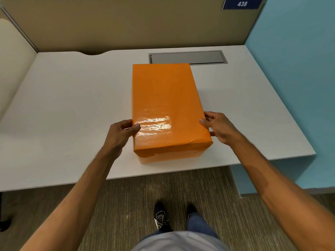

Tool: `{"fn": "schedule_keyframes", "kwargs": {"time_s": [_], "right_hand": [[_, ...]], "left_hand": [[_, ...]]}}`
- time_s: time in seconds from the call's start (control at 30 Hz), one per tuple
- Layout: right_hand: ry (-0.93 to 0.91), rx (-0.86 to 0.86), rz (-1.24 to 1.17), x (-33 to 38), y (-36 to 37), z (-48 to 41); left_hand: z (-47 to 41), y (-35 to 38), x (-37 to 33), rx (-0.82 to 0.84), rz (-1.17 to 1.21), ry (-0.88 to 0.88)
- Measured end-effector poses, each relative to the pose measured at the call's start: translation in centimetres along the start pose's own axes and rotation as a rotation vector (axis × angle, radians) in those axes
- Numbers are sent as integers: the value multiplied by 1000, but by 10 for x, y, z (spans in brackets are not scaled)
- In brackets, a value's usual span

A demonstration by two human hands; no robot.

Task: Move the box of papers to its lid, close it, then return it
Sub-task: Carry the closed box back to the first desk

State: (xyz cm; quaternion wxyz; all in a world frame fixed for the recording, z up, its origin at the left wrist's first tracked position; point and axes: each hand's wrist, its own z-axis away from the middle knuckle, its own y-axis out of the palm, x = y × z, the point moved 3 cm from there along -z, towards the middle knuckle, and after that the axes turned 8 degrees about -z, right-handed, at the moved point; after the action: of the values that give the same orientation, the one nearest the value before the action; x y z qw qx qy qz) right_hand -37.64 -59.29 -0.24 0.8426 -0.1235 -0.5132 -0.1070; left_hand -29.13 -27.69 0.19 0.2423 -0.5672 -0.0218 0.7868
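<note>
A glossy orange box [166, 105] stands on the white desk [63, 105], its orange lid on top and covering it, so the papers inside are hidden. My left hand [121, 134] grips the lid's near left edge, thumb on top and fingers down the side. My right hand [217, 127] holds the near right edge the same way. The box's near end sits close to the desk's front edge.
A grey cable hatch [187, 57] is set into the desk just behind the box. Beige partitions [108, 24] close off the back and left, a blue wall [293, 69] the right. A sign [242, 4] reads 438. My feet stand on carpet below.
</note>
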Motion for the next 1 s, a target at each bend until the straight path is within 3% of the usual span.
{"fn": "schedule_keyframes", "kwargs": {"time_s": [0.33, 0.6, 1.0], "right_hand": [[17, -141, 10, 14, -10, -32], [-53, -106, 12, 62, -4, -105], [-19, -94, 34, 109, 5, -197]], "left_hand": [[-40, 0, -9, 98, 135, -96], [-104, -3, -46, -80, 56, -103], [-193, -10, -71, -181, -11, -197]]}}
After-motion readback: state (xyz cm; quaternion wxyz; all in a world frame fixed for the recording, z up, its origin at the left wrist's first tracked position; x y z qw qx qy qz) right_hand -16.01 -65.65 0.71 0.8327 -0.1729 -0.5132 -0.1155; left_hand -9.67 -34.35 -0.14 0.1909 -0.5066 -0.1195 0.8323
